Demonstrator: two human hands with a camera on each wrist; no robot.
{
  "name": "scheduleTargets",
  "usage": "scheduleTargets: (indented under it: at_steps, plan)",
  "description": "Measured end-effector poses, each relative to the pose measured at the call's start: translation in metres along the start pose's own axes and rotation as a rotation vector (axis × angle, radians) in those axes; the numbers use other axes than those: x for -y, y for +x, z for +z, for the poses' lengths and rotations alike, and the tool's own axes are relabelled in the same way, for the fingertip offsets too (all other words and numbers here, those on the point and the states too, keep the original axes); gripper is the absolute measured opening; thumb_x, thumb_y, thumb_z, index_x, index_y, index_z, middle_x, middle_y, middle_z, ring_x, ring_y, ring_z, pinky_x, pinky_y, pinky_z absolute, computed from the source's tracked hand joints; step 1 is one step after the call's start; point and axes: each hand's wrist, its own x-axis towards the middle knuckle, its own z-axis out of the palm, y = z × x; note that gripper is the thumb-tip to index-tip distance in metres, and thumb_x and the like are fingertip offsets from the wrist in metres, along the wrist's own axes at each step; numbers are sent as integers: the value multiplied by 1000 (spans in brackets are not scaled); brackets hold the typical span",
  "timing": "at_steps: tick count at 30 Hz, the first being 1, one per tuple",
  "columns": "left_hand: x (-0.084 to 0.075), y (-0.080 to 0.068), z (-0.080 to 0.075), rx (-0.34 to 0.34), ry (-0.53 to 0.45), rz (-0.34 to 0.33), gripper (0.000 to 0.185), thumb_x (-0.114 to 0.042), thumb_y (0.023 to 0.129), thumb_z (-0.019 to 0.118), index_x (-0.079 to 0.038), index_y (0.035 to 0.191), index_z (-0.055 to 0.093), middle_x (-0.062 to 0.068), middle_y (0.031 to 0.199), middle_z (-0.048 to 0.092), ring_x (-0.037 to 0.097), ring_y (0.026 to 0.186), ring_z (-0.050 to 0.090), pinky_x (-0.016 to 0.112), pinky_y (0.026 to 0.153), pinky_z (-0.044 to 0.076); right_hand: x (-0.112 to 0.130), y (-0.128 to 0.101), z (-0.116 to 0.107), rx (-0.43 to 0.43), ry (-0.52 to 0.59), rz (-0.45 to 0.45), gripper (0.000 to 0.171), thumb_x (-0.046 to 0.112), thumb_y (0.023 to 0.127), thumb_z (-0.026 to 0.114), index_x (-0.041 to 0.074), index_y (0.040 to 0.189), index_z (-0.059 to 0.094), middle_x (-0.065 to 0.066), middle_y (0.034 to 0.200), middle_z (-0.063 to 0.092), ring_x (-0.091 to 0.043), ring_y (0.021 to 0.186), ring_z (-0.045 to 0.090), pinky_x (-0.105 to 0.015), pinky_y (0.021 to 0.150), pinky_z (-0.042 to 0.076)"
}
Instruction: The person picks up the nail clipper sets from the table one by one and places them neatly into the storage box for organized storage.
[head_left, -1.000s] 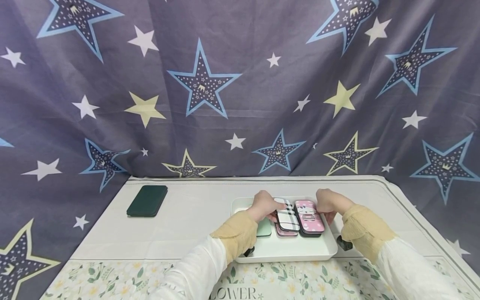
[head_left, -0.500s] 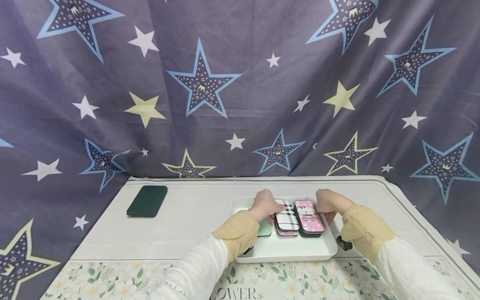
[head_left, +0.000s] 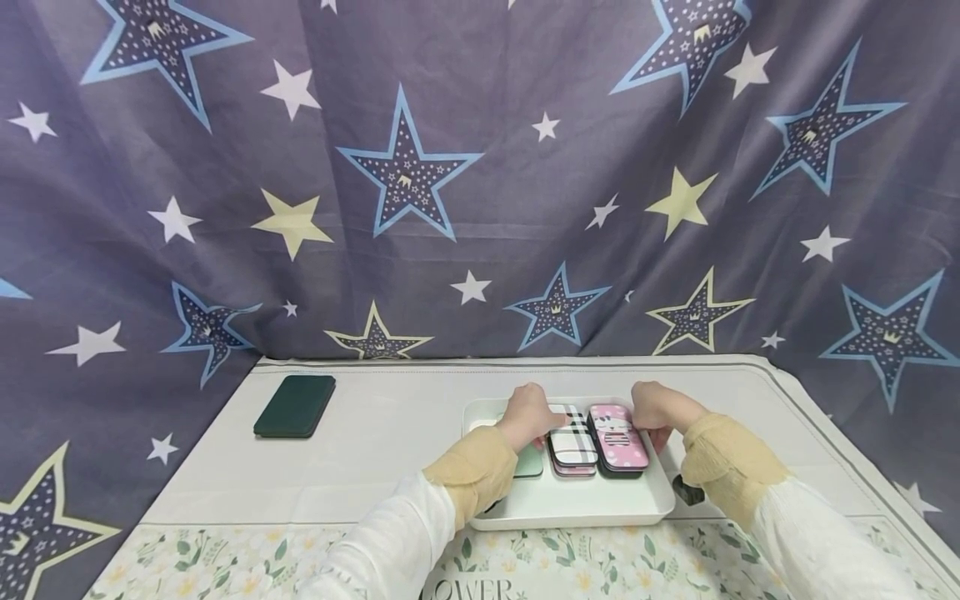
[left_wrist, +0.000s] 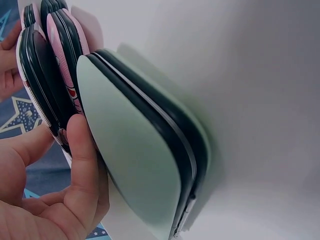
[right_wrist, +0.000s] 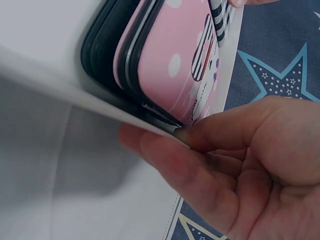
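My left hand [head_left: 527, 412] pinches a white plaid zip case [head_left: 576, 450] between thumb and fingers. The plaid case lies on top of a pink case [left_wrist: 67, 37], whose edge shows beneath it. Beside it on the right, a pink polka-dot zip case [head_left: 624, 446] with a cartoon print is stacked on a dark case [right_wrist: 100, 47]. To the left lies a pale green zip case [left_wrist: 130, 135], partly hidden under my left hand. All are in a white tray [head_left: 570, 507]. My right hand [head_left: 660, 410] grips the tray's right rim, thumb inside and fingers outside in the right wrist view.
A dark green flat case [head_left: 296, 406] lies at the table's back left. The table cover [head_left: 390, 450] is white with a flowered front strip [head_left: 225, 558]. A star-patterned curtain [head_left: 480, 233] hangs behind the table.
The plaid case has shifted slightly and settled more squarely over the pink case, with my left hand still on it. My right hand stays at the tray's rim. The head view tilts slightly.
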Motion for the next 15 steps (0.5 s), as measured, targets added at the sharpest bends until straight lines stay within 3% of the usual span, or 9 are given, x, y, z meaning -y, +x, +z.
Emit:
scheduleTargets:
  at_steps: [4, 11, 15]
  plan:
    - [1, -1, -1, 30, 2, 5, 35, -25, 76, 79, 5, 75, 61, 6, 45, 54, 24, 44, 64, 24, 34, 46, 0, 0, 1, -5, -4, -6, 22, -9, 79, 47, -21, 97, 52, -17, 59, 63, -20, 45, 64, -27, 47, 55]
    - [1, -6, -14, 132, 57, 18, 41, -32, 84, 71, 8, 93, 62, 12, 54, 62, 22, 43, 62, 26, 39, 49, 0, 0, 0, -6, -6, -9, 21, -10, 79, 46, -22, 95, 52, -16, 55, 63, -21, 46, 65, -28, 46, 55]
    - [1, -13, -23, 171, 110, 43, 39, -36, 88, 66, 3, 82, 62, 6, 50, 56, 21, 44, 62, 23, 37, 45, 0, 2, 1, -4, -15, -3, 20, -9, 79, 45, -21, 95, 52, -15, 54, 63, -21, 46, 65, -28, 46, 55]
